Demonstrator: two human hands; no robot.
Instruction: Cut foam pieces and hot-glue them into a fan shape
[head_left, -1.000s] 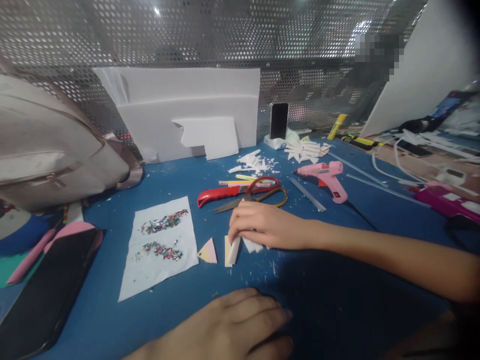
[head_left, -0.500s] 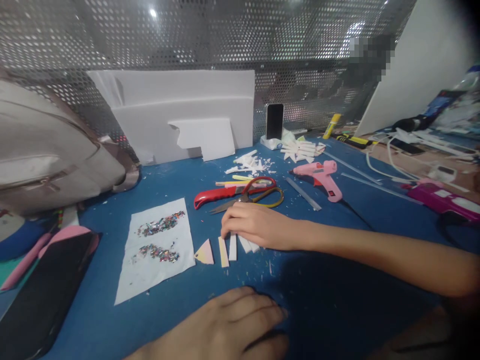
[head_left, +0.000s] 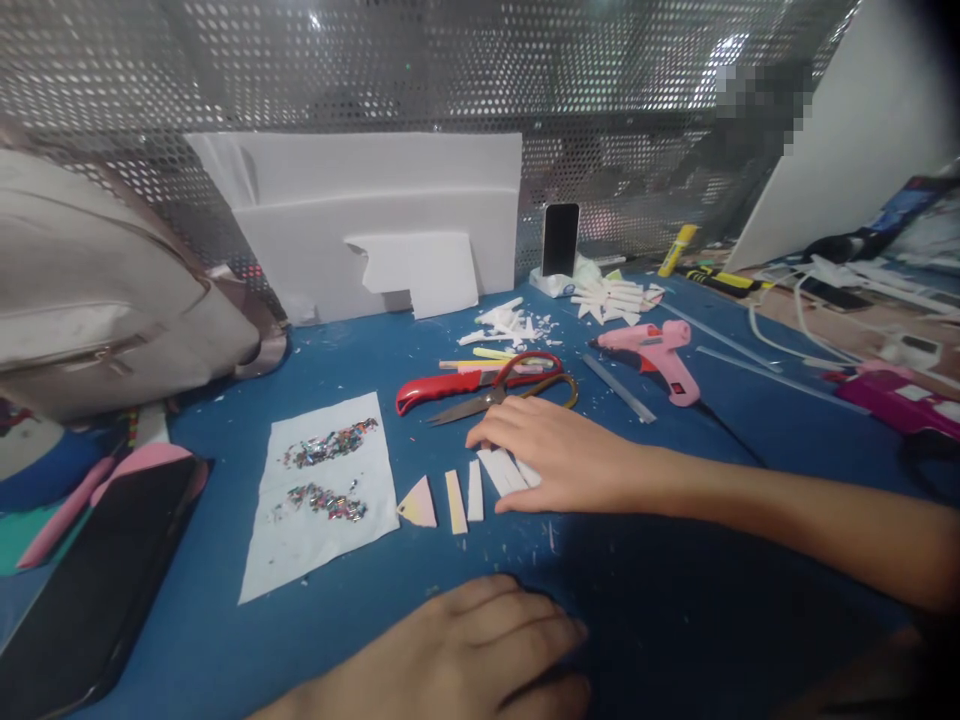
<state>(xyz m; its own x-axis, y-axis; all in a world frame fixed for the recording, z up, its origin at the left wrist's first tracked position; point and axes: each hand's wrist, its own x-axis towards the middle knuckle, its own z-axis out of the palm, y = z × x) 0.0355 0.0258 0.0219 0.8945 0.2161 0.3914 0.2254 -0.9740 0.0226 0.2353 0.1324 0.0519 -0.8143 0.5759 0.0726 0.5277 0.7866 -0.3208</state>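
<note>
My right hand [head_left: 559, 455] lies palm down on the blue table [head_left: 675, 600], fingers stretched over a few white foam strips [head_left: 504, 470] and touching them. Just left of it lie a white strip [head_left: 475, 490], a yellowish strip [head_left: 455, 500] and a small pale triangle piece [head_left: 418, 503], all free. My left hand [head_left: 465, 655] rests flat at the table's near edge, holding nothing. Scissors [head_left: 517, 388] and a red-handled knife [head_left: 442, 388] lie right behind my right hand.
A white paper with glitter [head_left: 322, 500] lies to the left. A pink glue gun [head_left: 656, 355], glue sticks and foam scraps [head_left: 611, 298] sit behind. White foam boards [head_left: 375, 215] and a standing phone [head_left: 560, 238] lean on the mesh wall. A bag [head_left: 112, 300] and a dark phone [head_left: 97, 590] are at left.
My right hand set down the white strip it was pinching and slid a little right, uncovering the strips and flattening its fingers. My left hand stayed put.
</note>
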